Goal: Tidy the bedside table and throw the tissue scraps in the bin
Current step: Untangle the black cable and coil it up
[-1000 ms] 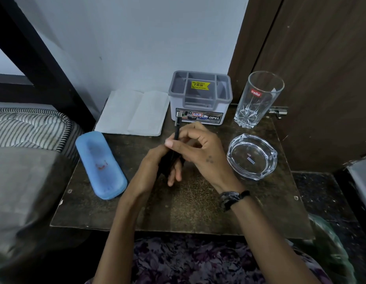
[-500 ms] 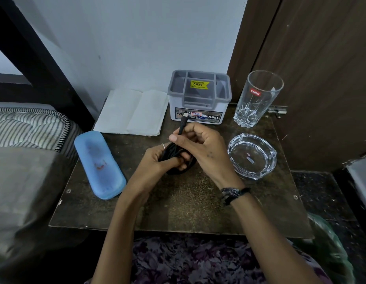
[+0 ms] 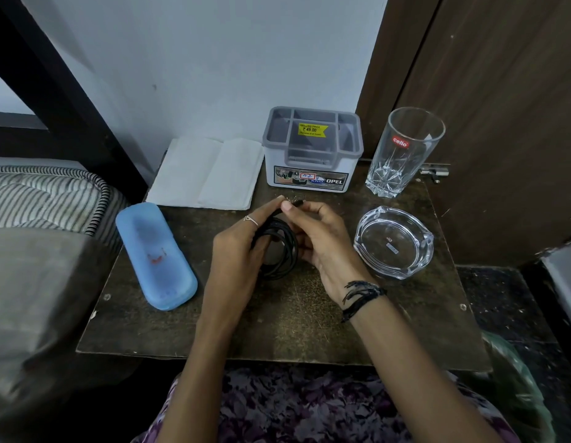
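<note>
Centrally, above table point(image 3: 309, 330), left hand point(image 3: 242, 247) & right hand point(image 3: 322, 238) both pinch coiled black cable point(image 3: 277, 247); risk: loops spring apart if pinch on cable end loosens w/o tucking.

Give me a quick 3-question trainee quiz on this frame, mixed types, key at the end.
1. True or false: the tumbler lies on its side.
2. Which sits directly left of the grey organiser? A) ashtray B) tissue C) blue case
3. Fill in: both hands hold a coiled black ____.

Key
1. False. It stands upright at the table's back right, behind the ashtray.
2. B. The tissue lies flat beside the organiser; the blue case is nearer, at the left edge.
3. Cable. The left hand holds the coil and the right hand pinches its end.
</note>
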Demonstrator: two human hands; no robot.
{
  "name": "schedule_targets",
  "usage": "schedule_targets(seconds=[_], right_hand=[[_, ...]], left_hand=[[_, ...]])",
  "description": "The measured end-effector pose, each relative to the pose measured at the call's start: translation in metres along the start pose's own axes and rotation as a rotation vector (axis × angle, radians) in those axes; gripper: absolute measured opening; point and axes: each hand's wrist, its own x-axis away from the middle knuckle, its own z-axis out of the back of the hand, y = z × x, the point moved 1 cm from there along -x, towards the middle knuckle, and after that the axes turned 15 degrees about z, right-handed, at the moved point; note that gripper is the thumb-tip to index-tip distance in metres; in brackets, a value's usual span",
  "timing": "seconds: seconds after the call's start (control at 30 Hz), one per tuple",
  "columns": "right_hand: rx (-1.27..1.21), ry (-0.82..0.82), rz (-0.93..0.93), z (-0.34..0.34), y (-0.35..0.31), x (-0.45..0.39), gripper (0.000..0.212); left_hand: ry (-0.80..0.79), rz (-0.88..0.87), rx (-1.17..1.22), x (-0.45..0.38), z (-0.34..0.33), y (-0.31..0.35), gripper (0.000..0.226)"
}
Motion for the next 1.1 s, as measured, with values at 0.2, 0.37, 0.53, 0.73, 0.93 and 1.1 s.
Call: schedule_targets(seconds=[0.2,0.37,0.53,0.73,0.93,1.1], right_hand=[[0.083,-0.029,-0.03,-0.009,0.007,0.002,0.041],[0.118,-0.318,0.0,-0.013,-0.005,0.009,0.07],[0.467,-0.3,0.213,-0.01,-0.006,0.007,0.06],[0.816,-0.17,0.436,-0.003,-0.004,0.007,0.034],[0.746,-0.117,0.375,-0.003,0.001,0.003,0.017],[0.626,-0.104,0.329,-0.004,0.004,0.003,0.014]], left_hand=[[0.096,0.029,-0.031,-0.001,-0.001,-0.001,0.046],[0.149,0.121,-0.004,-0.001,0.005,-0.004,0.03],[0.111,0.161,-0.053,-0.001,-0.001,-0.001,0.024],[0.092,0.128,-0.046,0.001,-0.006,0.001,0.019],[0.099,0.192,0.013,-0.003,-0.006,0.0,0.019],[0.059,0.328,0.145,-0.007,-0.004,-0.006,0.004]])
